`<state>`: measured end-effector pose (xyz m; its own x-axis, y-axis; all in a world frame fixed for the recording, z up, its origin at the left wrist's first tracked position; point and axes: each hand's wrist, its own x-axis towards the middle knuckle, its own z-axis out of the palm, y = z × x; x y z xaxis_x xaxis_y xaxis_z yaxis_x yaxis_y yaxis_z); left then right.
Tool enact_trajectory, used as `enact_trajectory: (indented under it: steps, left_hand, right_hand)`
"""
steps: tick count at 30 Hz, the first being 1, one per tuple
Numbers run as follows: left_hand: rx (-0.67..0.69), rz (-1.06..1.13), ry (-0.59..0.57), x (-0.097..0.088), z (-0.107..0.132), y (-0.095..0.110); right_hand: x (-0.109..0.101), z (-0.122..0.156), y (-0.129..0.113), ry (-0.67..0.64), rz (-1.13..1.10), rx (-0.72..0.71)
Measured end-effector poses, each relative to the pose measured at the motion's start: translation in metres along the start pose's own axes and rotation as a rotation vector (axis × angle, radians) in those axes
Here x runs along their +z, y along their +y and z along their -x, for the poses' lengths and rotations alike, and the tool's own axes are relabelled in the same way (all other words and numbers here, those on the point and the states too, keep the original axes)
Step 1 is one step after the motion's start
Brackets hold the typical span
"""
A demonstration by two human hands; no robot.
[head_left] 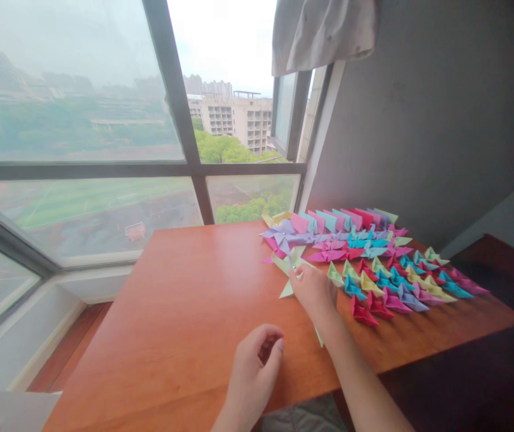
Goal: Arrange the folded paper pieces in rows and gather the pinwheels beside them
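My right hand (313,289) reaches forward over the wooden table (185,312) and pinches a pale green folded paper piece (291,264) at the near left corner of the paper rows. Rows of colourful folded paper pieces (373,264) lie on the table's right half, in pink, blue, purple, red and yellow-green. My left hand (254,366) rests near the table's front edge with its fingers loosely curled; nothing shows in it. A thin green paper tip (318,337) sticks out beneath my right wrist.
A large window (104,138) with dark frames runs behind the table, with buildings and trees outside. A grey wall (441,120) stands to the right, a curtain (319,33) hangs above. A dark ledge (504,258) sits beyond the table's right end.
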<state>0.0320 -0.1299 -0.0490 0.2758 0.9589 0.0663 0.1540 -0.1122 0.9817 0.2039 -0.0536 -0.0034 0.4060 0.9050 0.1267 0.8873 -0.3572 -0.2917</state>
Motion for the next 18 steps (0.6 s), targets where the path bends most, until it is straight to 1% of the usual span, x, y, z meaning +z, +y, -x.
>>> enact_trajectory:
  steps: [3, 7, 11, 14, 16, 18]
  left_hand:
    - [-0.005, -0.005, -0.005, 0.0, 0.0, 0.003]
    - [-0.022, 0.021, 0.019, 0.0, 0.0, 0.009]
    - [-0.019, 0.059, 0.04, -0.003, -0.001, 0.012]
    - [-0.004, 0.079, 0.079, -0.007, -0.003, 0.011]
    - [0.006, 0.086, 0.143, -0.007, -0.002, 0.012]
    - [0.017, 0.093, 0.19, -0.004, 0.008, 0.016]
  right_hand:
    - [-0.001, 0.013, 0.003, 0.019, -0.041, -0.044]
    - [0.003, 0.036, 0.004, 0.013, -0.196, -0.201]
    - [0.018, 0.058, -0.002, -0.018, -0.373, -0.344]
    - [0.032, 0.073, -0.008, -0.078, -0.476, -0.378]
    - [0.039, 0.081, -0.011, -0.11, -0.486, -0.387]
    - [0.045, 0.086, -0.012, -0.124, -0.468, -0.414]
